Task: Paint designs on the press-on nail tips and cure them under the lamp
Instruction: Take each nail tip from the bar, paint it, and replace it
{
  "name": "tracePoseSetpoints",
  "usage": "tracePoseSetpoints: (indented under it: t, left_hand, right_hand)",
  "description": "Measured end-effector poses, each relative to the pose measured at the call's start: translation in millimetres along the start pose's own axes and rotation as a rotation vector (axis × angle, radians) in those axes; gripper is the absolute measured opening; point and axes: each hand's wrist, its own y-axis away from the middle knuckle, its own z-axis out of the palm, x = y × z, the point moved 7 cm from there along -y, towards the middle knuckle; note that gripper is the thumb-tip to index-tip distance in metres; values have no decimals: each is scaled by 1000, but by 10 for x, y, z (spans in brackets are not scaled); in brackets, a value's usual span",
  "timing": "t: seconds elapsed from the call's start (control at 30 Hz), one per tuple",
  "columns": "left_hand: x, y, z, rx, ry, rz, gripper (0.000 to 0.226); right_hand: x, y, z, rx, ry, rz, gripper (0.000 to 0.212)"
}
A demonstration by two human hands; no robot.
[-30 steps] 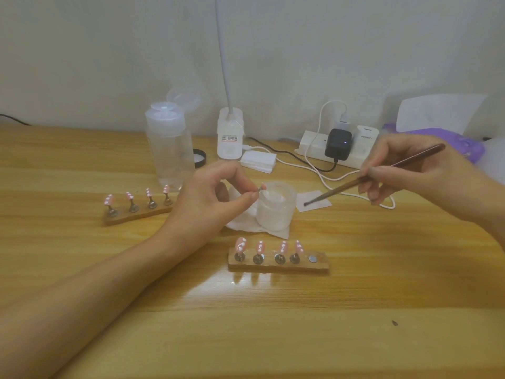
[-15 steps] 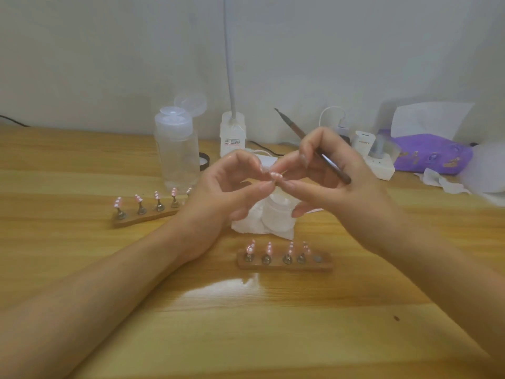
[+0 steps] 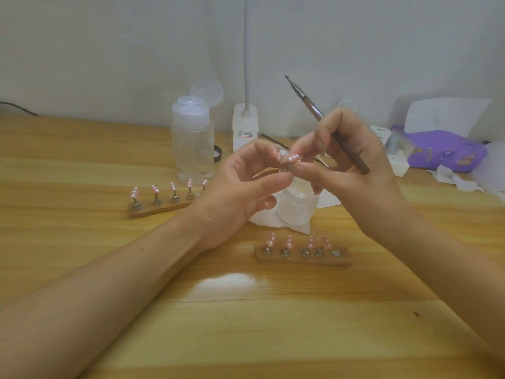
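from where i stand the job looks well on. the white jar (image 3: 297,205) in the middle of the table (image 3: 246,324) is my marker. just above it the two hands meet over one pink nail tip (image 3: 290,160) with white dots on it. the left hand (image 3: 240,187) pinches it from below between thumb and forefinger, its other fingers loosely curled. whether it grips the tip itself or a little stand under it, i cannot tell. the right hand (image 3: 355,173) has the brush (image 3: 306,100) tucked between its curled fingers, bristles pointing up and away from the jar, so no paint is going on right now. its fingertips reach in to touch the same tip.

in front of the jar, the near holder (image 3: 303,258) carries four dotted tips and one bare slot at its right end, which i take to be the home of the tip in hand. to the left of the jar, the far holder (image 3: 153,210) shows five dotted tips, the last partly hidden by the left hand. so nine look painted and racked, and the tenth is being checked or adjusted.

behind the jar stands the lamp (image 3: 245,127). no tip sits under it, so i'd judge curing is yet to do for this one at least. i cannot tell whether the others were cured.
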Motion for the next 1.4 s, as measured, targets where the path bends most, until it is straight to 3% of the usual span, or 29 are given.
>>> tracePoseSetpoints:
  t: [0.13,0.3,0.5,0.7,0.9,0.97,1.03,1.1,1.13,1.27,1.4]
  left_hand:
    - [-37,-27,-52,61,20,-24,7]
    - [-10,-53,-204,165,15,-36,30]
    - [-42,-39,-226,218,19,-53,33]
    - [-39,-28,-245,209,43,-55,32]
    - [219,-89,-167,305,7,-109,31]
    - [561,-162,-111,244,-189,-120,26]
    - [886,-126,-19,147,-627,-24,17]
    - [890,46,83,-2,-1038,19,33]
    - [766,150,93,-61,-1116,-39,44]
    - [148,480,22,-171,-1116,-282,68]
    - [3,548,10,-47,-1100,-149,51]
  right_hand:
    - [56,65,-195,27,-44,41,34]
    - [202,526,-492,-13,6,171,32]
    - [353,852,-435,-179,114,252,32]
    - [412,856,-405,-176,133,285,28]
    - [390,915,-465,-162,226,309,34]
    - [383,909,-438,-163,216,312,35]
    - [384,892,-404,-163,211,305,36]
    - [408,887,-395,-153,204,305,37]
    - [417,889,-396,-148,202,305,37]
    - [406,893,-394,-130,179,300,38]
    - [414,881,-383,-122,156,284,38]
